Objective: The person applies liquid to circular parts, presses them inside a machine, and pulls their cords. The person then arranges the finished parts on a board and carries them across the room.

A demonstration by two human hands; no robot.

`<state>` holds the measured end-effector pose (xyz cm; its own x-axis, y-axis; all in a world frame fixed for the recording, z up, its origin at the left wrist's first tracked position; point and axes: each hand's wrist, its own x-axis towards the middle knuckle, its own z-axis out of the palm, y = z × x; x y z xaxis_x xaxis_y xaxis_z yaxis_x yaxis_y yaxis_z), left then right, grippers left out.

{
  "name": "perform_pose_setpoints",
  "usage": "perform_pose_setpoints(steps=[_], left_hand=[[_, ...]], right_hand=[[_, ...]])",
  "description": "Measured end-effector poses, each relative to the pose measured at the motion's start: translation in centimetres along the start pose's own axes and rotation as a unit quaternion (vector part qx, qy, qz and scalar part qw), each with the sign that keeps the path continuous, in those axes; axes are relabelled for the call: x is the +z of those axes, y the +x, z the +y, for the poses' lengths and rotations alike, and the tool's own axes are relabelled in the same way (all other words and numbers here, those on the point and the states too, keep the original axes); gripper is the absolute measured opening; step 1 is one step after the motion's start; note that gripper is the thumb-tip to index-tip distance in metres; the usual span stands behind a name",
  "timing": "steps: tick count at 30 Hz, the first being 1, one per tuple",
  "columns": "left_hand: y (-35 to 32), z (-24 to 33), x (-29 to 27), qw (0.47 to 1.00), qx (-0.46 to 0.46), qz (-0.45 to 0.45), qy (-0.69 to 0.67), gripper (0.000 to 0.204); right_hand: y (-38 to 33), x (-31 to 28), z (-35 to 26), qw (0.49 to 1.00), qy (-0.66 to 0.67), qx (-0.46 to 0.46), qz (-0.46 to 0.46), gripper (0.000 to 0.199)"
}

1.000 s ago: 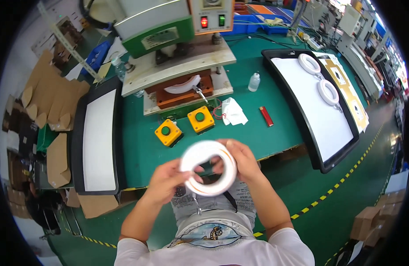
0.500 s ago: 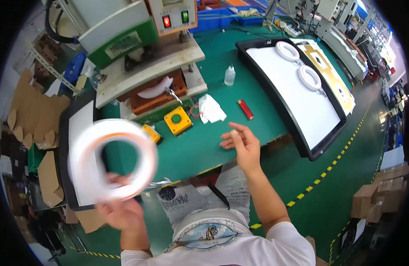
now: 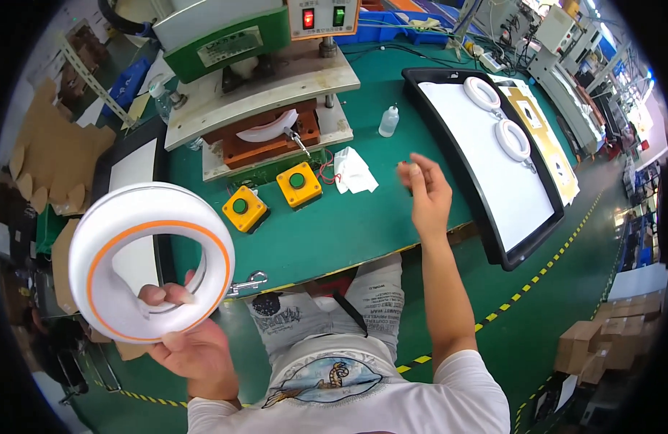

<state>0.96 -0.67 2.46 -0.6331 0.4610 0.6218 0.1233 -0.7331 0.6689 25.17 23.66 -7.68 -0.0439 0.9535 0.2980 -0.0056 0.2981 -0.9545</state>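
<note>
My left hand (image 3: 193, 351) holds up a white ring (image 3: 95, 239) with an orange stripe. Its thumb lies on the near face and its fingers come through the hole. A metal snap hook (image 3: 248, 283) sticks out beside the ring's lower right. Over the green table, my right hand (image 3: 429, 194) has its fingers bent together around a slim red object (image 3: 402, 166), of which only a blurred end shows. Ahead stands a press (image 3: 276, 90), with a white curved piece (image 3: 265, 131) and its metal clip in the brown fixture (image 3: 240, 153).
Two yellow boxes with green buttons (image 3: 299, 185) (image 3: 245, 210) sit before the press. Nearby are a white cloth (image 3: 354, 172) and a small clear bottle (image 3: 389, 121). A black-rimmed tray (image 3: 493, 249) at right holds two white rings (image 3: 513, 140). Another tray (image 3: 160, 155) lies at left.
My right hand has moved right and forward over the slim red object, which lay uncovered on the table before. The ring in my left hand has shifted left and lower, and now shows sharply.
</note>
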Motion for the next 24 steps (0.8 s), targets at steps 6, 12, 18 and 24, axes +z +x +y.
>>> perform_pose_setpoints(steps=[6,12,18,24], left_hand=[[-4.4,-5.3,0.0,0.862,-0.499,-0.059,-0.065,0.029],[-5.6,-5.5,0.2,0.839,-0.535,0.012,-0.096,0.032],[-2.8,-6.1,-1.5,0.863,-0.486,0.104,-0.09,0.034],[-0.7,-7.8,-2.4,0.863,-0.476,0.115,-0.124,0.036]], right_hand=[[8.3,1.6,4.4,0.954,-0.277,-0.102,0.056,0.06],[11.3,3.2,5.3,0.925,-0.379,-0.025,0.0,0.063],[10.2,3.6,4.6,0.942,-0.329,-0.065,-0.003,0.048],[0.6,3.3,-2.9,0.996,0.048,0.037,-0.063,0.045]])
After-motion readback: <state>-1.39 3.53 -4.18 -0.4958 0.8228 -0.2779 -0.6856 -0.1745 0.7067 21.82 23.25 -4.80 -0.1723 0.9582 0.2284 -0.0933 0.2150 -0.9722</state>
